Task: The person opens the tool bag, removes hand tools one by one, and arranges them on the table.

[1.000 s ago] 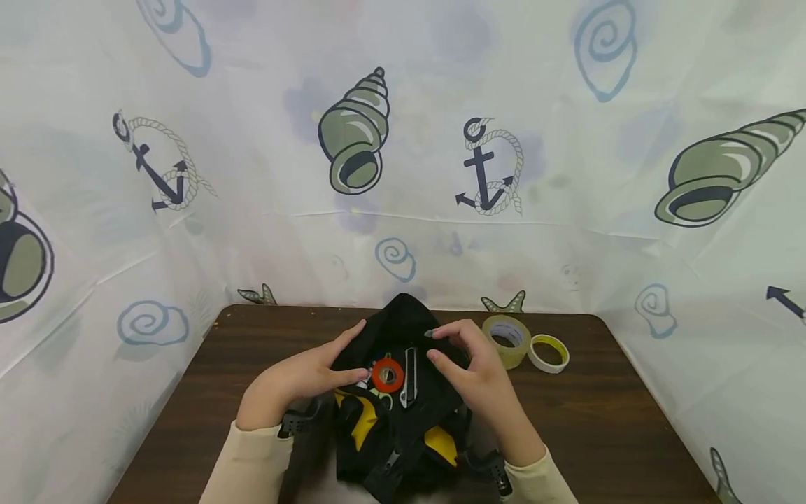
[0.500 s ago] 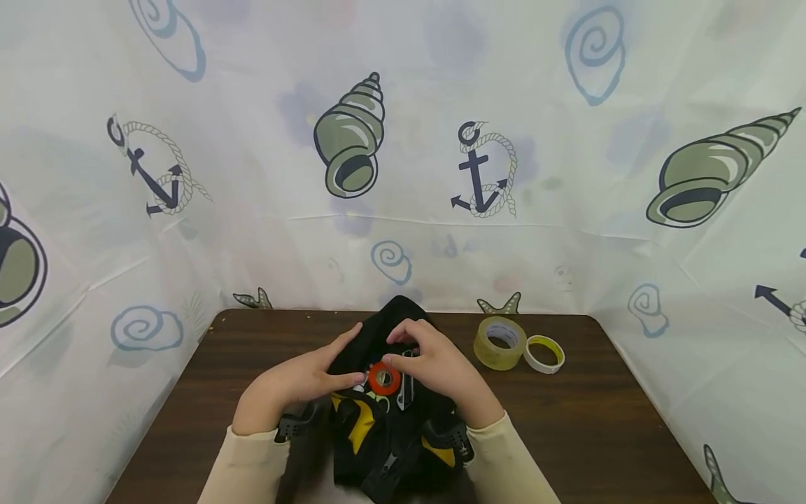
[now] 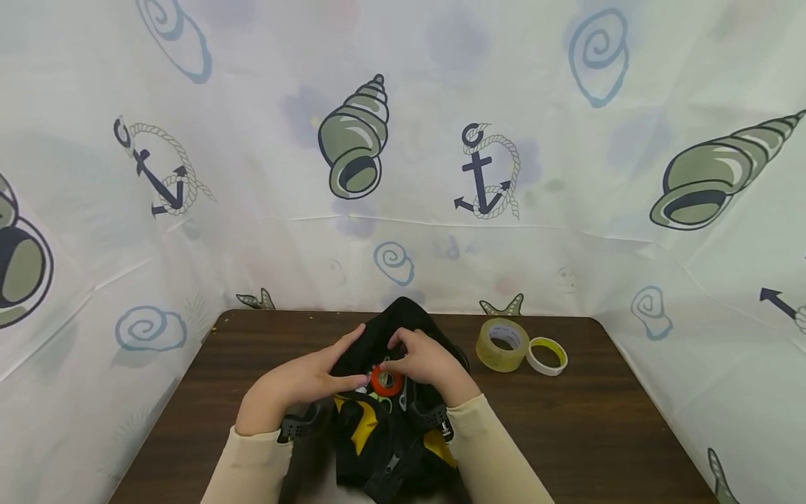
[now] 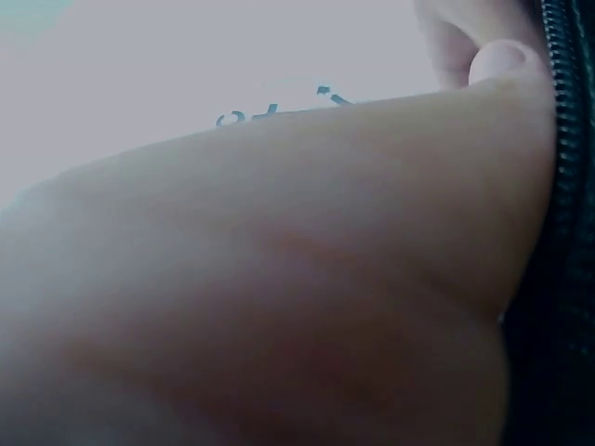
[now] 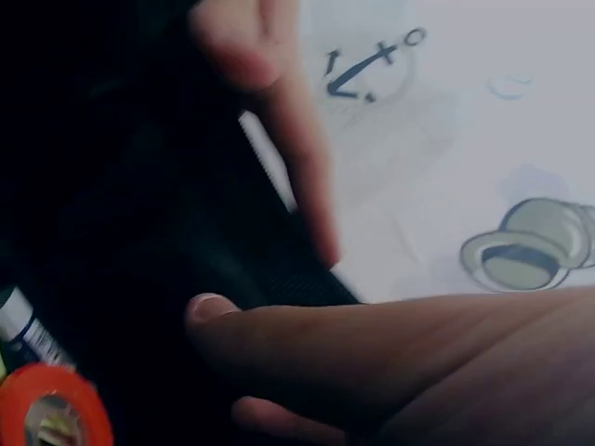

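A black bag with yellow patches [image 3: 365, 427] stands with its mouth open towards me. My left hand [image 3: 286, 385] holds its left side, thumb inside the mouth and fingers along the outside. In the left wrist view, the bag's zipper [image 4: 562, 102] runs beside that hand. My right hand [image 3: 428, 360] reaches over the mouth, thumb and index finger apart, with nothing visible between them. Close below its thumb is a roll of red tape [image 3: 378, 390]. A utility knife [image 3: 404, 399] in the bag is mostly hidden by this hand. A white tube [image 5: 28, 325] shows beside the tape.
On the brown table [image 3: 604, 420], a wide roll of clear packing tape [image 3: 502, 358] stands right of the bag, next to a narrower white-and-yellow tape roll [image 3: 543, 366]. A white cloth with shells and anchors [image 3: 271, 175] surrounds the table on the back and sides.
My right hand has moved left from the bag's right rim to over its mouth, near the red tape, and now covers much of the utility knife. My left hand stays at the left side.
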The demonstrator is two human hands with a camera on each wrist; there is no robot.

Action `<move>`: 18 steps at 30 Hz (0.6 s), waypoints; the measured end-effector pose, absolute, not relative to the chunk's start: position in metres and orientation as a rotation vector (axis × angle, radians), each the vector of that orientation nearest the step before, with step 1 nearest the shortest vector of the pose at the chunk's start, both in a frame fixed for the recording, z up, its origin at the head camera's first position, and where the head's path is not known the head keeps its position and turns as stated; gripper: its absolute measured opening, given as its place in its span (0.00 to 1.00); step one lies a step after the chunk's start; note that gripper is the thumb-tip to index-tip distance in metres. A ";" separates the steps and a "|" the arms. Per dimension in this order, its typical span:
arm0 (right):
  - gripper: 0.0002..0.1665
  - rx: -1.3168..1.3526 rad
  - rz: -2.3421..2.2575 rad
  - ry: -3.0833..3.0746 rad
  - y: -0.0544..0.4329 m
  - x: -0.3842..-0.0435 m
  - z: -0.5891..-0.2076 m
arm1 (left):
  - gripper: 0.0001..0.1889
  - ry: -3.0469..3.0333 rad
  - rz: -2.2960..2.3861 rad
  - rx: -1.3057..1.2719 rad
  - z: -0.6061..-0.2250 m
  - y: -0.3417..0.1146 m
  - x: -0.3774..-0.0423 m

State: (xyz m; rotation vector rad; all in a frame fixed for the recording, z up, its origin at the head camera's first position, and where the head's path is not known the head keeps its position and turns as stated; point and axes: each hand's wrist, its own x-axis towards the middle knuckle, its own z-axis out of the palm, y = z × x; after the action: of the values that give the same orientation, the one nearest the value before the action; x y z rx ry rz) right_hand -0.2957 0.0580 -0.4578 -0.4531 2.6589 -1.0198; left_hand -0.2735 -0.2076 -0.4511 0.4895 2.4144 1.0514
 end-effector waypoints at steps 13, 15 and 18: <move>0.27 -0.348 -0.923 2.644 0.071 -0.305 -0.496 | 0.52 2.433 1.020 0.480 -0.449 -0.206 -0.273; 0.26 -0.346 -0.931 2.631 0.073 -0.305 -0.503 | 0.52 2.439 1.012 0.477 -0.449 -0.205 -0.272; 0.27 -0.350 -0.954 2.611 0.076 -0.305 -0.510 | 0.53 2.442 1.003 0.481 -0.450 -0.205 -0.272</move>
State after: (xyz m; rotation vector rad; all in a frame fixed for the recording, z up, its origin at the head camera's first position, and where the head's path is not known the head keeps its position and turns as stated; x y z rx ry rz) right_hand -0.3049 0.0758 -0.5102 -0.3501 2.6107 -0.9537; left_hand -0.2716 -0.2049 -0.4495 0.4807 2.4422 1.0033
